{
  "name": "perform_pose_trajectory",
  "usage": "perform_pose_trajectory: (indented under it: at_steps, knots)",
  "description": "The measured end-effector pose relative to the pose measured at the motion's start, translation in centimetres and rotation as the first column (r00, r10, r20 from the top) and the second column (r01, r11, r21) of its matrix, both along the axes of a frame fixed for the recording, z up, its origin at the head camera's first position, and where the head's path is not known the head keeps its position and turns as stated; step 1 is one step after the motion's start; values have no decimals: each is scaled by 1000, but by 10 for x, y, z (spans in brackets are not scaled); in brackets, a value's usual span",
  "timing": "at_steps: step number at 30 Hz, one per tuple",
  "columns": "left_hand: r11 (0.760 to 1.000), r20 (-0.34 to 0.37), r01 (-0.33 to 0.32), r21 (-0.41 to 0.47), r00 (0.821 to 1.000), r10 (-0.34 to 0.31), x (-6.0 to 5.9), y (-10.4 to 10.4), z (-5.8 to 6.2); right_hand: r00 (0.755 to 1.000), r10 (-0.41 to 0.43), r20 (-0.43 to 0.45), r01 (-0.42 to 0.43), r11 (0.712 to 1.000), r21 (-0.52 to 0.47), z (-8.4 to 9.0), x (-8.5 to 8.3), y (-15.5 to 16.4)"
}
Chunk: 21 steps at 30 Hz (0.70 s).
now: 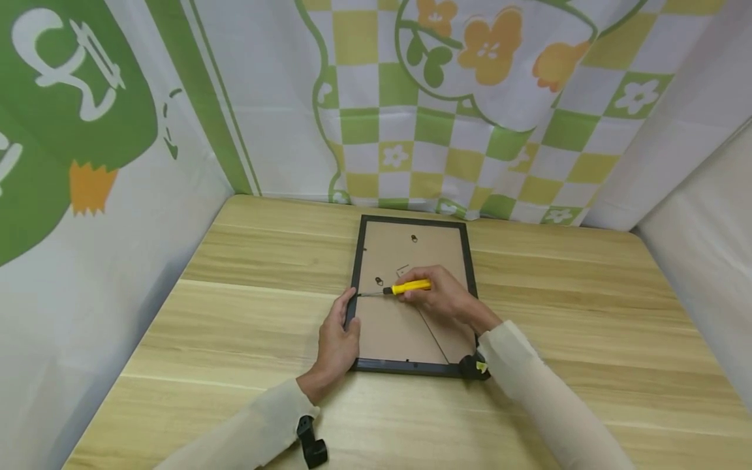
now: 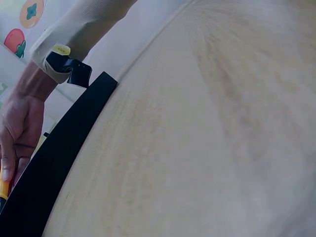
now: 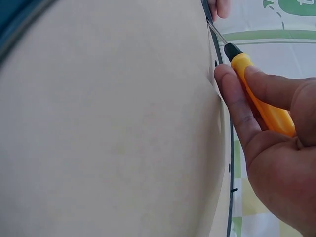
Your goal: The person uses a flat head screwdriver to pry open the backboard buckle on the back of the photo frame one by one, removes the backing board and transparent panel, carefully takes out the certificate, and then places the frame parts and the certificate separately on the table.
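Note:
A black picture frame (image 1: 388,365) lies face down on the table, its beige backing board (image 1: 388,333) turned up. My left hand (image 1: 337,343) grips the frame's left side, thumb by the inner edge and fingers along the outside. Between thumb and fingers, my right hand (image 1: 440,292) pinches a screwdriver with a yellow handle (image 1: 414,286) and a black collar. Its thin metal shaft points left, the tip right at the inner edge of the frame's left side, close to the left fingertips. In the right wrist view the screwdriver (image 3: 269,111) slants toward the frame edge.
Two small dark hanging rings (image 1: 414,238) sit on the backing board, near a cut stand outline. Small dark tabs (image 1: 407,360) stick out along the frame's inner edge. Wood-grain table (image 1: 247,313) surrounds the frame; a patterned curtain (image 1: 399,130) hangs behind it.

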<state>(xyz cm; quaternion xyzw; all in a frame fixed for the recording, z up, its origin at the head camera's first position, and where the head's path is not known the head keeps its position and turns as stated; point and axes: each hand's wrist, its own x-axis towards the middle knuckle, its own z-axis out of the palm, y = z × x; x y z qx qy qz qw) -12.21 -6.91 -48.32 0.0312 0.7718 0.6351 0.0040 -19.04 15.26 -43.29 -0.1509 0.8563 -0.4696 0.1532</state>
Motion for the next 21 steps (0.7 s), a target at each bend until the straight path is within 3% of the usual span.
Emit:
perform_pose_trajectory:
  at_steps: [6,9,14,21]
  knots:
    - [1000,1,-11,-4,1000,11,0,0,0,999,44,13,-43,998,-36,-1,-3,1]
    - [1000,4,-17,-18,1000,17,1,1,1,998,60,-32,-60,998,-14,4,-4,-2]
    - [999,10,-28,-40,1000,29,1,3,2,979,112,-172,-91,988,127,33,-2,-22]
    - [998,12,-58,-18,998,58,1,3,2,940,199,-276,-87,924,372,73,10,-73]
